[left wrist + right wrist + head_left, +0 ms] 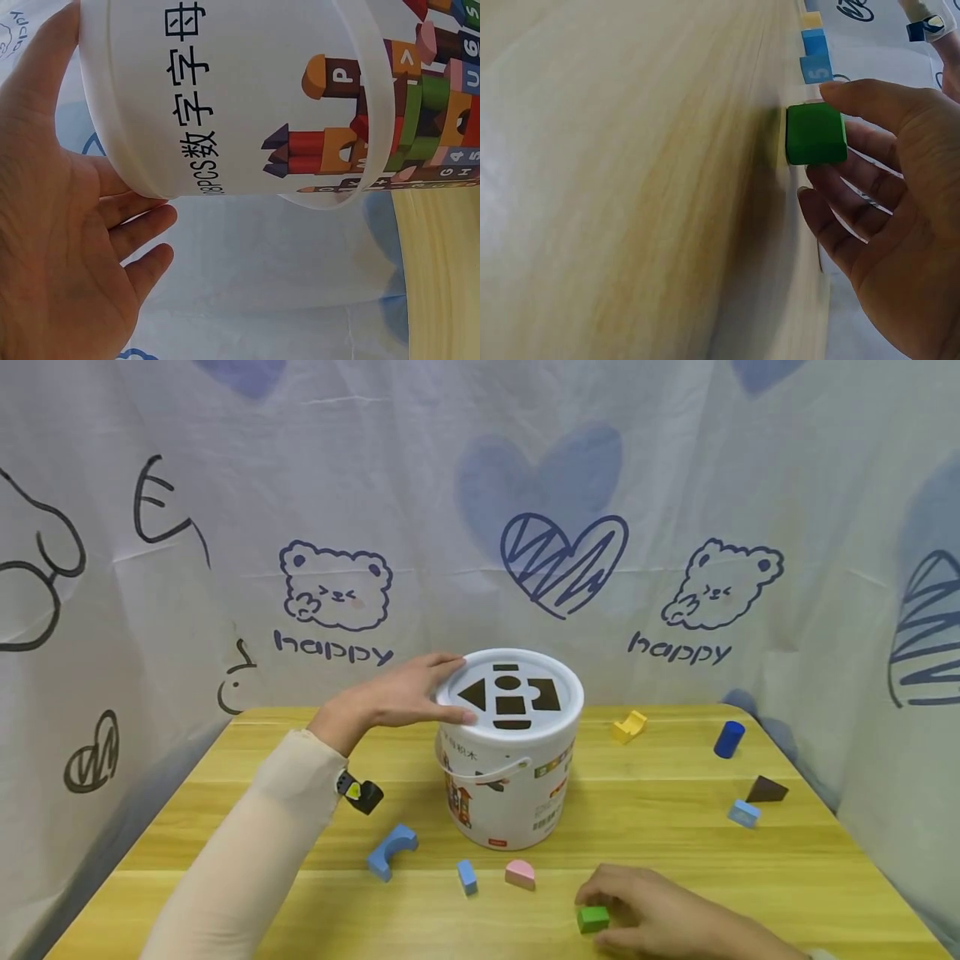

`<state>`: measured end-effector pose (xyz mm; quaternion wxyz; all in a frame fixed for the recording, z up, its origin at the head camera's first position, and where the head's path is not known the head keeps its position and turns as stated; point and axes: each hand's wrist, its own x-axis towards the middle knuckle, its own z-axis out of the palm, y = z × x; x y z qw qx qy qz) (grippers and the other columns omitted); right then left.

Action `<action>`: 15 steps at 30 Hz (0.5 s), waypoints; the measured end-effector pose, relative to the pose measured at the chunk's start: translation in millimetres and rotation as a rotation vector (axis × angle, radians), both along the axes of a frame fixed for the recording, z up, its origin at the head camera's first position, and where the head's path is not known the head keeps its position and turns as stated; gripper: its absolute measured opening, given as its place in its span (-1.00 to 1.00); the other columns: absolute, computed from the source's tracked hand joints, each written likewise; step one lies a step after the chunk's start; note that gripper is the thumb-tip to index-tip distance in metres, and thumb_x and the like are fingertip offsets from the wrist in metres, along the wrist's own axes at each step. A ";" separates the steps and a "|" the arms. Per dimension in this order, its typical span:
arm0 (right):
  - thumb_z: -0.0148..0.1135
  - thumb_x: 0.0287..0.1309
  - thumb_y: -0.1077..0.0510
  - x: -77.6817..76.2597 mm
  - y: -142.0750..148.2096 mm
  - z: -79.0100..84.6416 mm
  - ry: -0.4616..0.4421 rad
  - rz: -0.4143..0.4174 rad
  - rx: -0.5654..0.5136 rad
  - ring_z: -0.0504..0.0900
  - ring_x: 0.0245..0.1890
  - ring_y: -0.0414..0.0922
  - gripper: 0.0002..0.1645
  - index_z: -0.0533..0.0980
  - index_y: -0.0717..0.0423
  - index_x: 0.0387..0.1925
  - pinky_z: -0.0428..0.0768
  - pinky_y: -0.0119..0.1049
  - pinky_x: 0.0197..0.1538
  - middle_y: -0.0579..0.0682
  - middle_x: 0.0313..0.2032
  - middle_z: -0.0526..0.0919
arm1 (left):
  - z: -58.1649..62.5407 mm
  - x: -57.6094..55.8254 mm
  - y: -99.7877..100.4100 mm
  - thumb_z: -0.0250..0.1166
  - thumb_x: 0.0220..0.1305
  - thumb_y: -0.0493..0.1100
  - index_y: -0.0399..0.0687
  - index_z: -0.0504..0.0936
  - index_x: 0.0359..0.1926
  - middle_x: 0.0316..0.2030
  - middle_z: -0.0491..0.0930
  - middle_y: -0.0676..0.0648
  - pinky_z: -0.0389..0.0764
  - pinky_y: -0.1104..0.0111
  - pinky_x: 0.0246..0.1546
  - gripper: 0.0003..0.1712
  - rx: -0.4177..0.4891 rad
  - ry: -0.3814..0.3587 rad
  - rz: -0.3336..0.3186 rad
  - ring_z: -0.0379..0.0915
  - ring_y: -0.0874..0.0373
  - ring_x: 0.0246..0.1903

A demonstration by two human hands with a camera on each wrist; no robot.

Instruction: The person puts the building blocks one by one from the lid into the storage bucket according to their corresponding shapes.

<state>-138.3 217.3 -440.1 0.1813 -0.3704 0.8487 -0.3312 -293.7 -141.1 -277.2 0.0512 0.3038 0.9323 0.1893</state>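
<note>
A white bucket [504, 777] with a lid [491, 687] pierced by shaped holes stands upright on the table. My left hand [408, 693] rests against the lid's left rim, thumb on top and fingers spread along the far side. In the left wrist view this hand [82, 217] has fairly straight fingers, some of them away from the bucket wall [247, 45]. My right hand [645, 906] is low at the front right, holding a small green block [592, 919] between thumb and fingers. The right wrist view shows the green block [815, 135] close against the tabletop.
Before the bucket lie a blue arch [392, 850], a small blue block [467, 877] and a pink half-round block [520, 874]. To the right are a yellow block [629, 727], a blue cylinder [729, 739], a dark triangle [767, 789] and a light-blue block [744, 813]. A printed curtain [450, 527] hangs behind.
</note>
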 end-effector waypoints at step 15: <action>0.18 0.35 -0.06 -5.9 -7.6 11.5 0.014 0.010 0.025 0.51 -0.19 -0.38 -0.77 0.56 -0.22 0.00 0.60 -0.39 -0.13 -0.40 -0.13 0.55 | -1.7 -1.5 -0.2 0.24 0.06 0.51 -0.06 0.07 0.53 0.48 0.04 -0.12 0.16 -0.07 0.36 0.21 0.007 0.000 0.004 0.04 -0.11 0.40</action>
